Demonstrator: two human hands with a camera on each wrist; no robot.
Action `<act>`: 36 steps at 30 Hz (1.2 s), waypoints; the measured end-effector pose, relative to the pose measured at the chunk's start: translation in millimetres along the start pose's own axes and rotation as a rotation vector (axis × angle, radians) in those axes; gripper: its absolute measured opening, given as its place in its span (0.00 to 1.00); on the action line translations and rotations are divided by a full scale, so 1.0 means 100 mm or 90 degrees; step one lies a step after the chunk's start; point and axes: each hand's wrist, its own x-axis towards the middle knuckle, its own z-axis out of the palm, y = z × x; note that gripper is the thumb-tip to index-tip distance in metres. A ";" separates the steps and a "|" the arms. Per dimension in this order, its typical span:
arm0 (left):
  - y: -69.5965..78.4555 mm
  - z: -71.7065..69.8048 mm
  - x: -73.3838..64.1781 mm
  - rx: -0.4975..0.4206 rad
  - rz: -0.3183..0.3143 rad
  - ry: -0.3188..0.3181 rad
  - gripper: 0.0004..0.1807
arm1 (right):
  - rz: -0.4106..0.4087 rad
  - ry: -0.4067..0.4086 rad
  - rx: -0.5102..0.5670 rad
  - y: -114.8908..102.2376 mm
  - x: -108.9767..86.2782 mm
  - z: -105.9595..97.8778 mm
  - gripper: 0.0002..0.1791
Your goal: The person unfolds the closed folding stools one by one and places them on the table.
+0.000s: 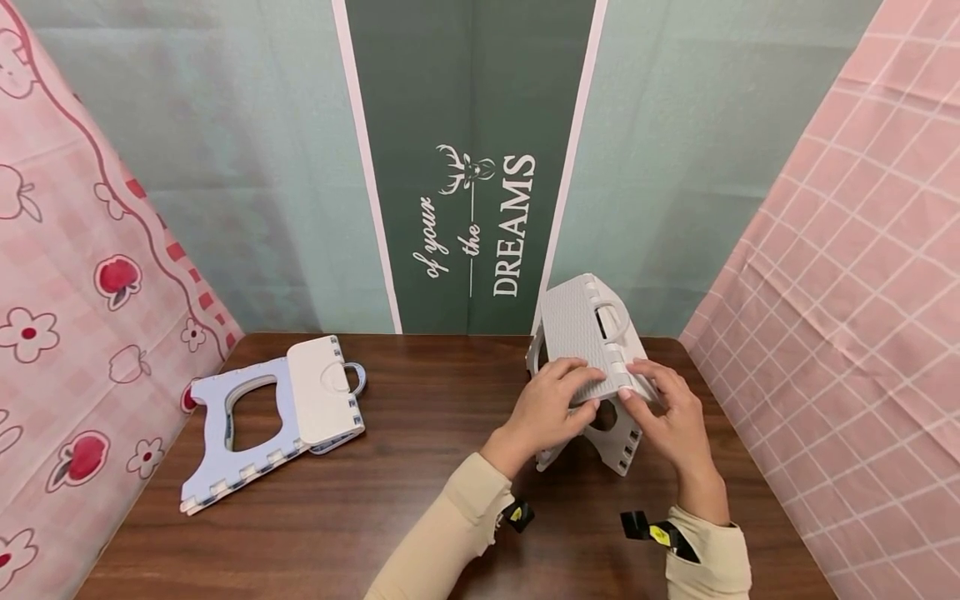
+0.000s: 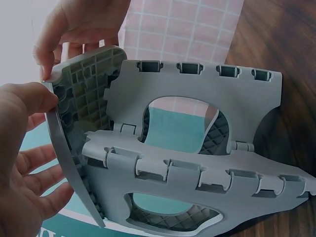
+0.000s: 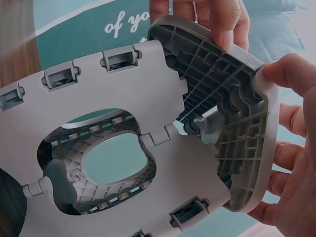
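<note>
A light grey folding step stool stands at the table's right rear, its two top panels peaked along the middle hinge. My left hand grips the near edge of the left top panel, fingers over the textured surface and thumb at the rim. With the thumb near the hinge, my right hand holds the right top panel, fingers along its outer face. The ribbed underside shows in the left wrist view. Below it, the leg panels with oval cut-outs stand spread apart.
A pale blue and white folding stool lies folded at the left of the brown wooden table. Patterned cloths hang on both sides, and a green curtain with lettering hangs behind the table. Black straps circle the wrists.
</note>
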 end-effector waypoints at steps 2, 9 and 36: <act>0.00 0.01 0.00 -0.007 0.001 0.003 0.16 | 0.001 0.000 -0.001 -0.01 0.00 0.00 0.20; 0.01 0.03 0.00 0.004 0.000 0.007 0.15 | 0.006 -0.005 -0.026 -0.04 -0.02 -0.01 0.21; 0.01 0.02 0.08 0.093 -0.015 -0.025 0.14 | -0.080 -0.019 -0.055 0.07 0.07 -0.01 0.22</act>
